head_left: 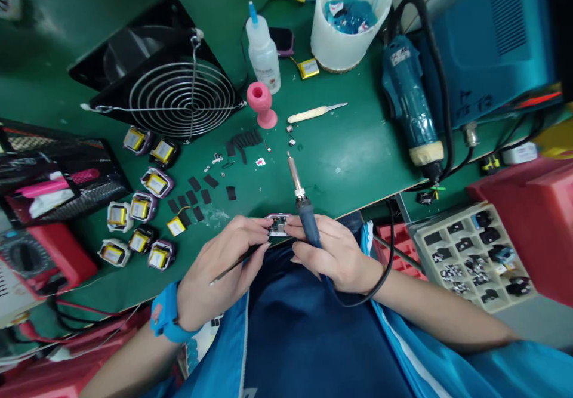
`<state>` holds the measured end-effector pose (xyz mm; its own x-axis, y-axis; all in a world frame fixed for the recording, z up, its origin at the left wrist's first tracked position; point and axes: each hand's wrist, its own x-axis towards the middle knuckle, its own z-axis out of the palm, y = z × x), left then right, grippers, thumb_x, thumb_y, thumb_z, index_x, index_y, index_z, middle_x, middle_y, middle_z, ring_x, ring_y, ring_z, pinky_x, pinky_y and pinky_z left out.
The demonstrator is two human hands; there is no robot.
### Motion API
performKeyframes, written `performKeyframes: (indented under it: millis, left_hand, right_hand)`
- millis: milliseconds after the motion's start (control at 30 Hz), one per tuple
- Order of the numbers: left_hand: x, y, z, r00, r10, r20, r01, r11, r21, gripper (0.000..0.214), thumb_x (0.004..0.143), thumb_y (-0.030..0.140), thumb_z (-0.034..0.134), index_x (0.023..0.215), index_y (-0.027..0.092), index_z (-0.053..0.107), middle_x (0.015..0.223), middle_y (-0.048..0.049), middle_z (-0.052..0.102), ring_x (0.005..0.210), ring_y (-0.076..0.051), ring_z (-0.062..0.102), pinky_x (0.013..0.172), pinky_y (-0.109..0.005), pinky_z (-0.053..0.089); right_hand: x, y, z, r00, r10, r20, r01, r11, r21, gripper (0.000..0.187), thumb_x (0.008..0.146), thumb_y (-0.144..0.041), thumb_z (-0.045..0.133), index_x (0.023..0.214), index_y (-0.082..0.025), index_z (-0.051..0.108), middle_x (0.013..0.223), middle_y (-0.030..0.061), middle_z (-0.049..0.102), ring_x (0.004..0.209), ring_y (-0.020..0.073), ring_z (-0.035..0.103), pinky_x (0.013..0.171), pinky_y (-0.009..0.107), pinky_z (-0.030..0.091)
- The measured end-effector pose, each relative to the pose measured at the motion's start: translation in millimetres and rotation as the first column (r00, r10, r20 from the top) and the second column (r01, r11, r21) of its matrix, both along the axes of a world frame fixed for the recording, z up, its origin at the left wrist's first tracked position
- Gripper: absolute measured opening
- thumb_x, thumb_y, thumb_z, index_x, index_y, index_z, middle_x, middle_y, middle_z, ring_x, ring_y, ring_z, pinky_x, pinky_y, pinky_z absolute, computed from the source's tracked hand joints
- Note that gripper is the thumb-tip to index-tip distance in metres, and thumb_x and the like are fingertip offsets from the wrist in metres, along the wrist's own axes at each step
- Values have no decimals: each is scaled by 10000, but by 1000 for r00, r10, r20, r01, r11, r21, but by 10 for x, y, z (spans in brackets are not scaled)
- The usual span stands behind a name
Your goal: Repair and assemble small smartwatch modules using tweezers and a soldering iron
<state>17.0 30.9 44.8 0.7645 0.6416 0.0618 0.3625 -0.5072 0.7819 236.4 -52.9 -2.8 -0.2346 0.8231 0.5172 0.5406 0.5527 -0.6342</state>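
Note:
Close to my body, at the bench's front edge, is a small opened watch-like device (278, 225) with its circuit board showing. The fingertips of my left hand (226, 258) pinch its left side. Tucked in that same hand is a thin dark tool (233, 265), probably tweezers, pointing back toward the wrist. My right hand (338, 249) is closed around a soldering iron (306, 212), whose metal tip points up and away from the device. Fingertips of the right hand also touch the device's right side. Its underside is hidden.
Several similar devices with yellow batteries (156, 183) lie left, beside black foam strips (191, 197) and a fan (179, 99). Farther back are a bottle (264, 55), a pink stand (262, 105), a light-handled tool (313, 113) and a white tub (326, 49). An electric screwdriver (409, 99) hangs right.

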Motion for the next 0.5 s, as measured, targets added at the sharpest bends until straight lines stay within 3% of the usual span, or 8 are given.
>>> performKeyframes:
  millis: [200,500]
  left_hand:
    - [16,59,45,998,-54,-39,55,998,24,204,947,56,592,1098,194,592,1069,-100,715,1093,-238,722,872,-378,643]
    - [72,52,58,999,19,-50,-22,998,-57,118,965,102,603,1026,202,607,1037,-61,711,1063,-221,730,886,-343,620]
  right_hand:
    - [5,4,-2,999,-33,2,33,999,3,44,983,-182,631,972,-173,673,1031,110,783,1109,236,738,976,420,639]
    - [24,2,-16,999,-4,-49,2,999,-41,85,982,-154,626,1053,-151,671,1100,148,783,1229,275,703,992,445,633]
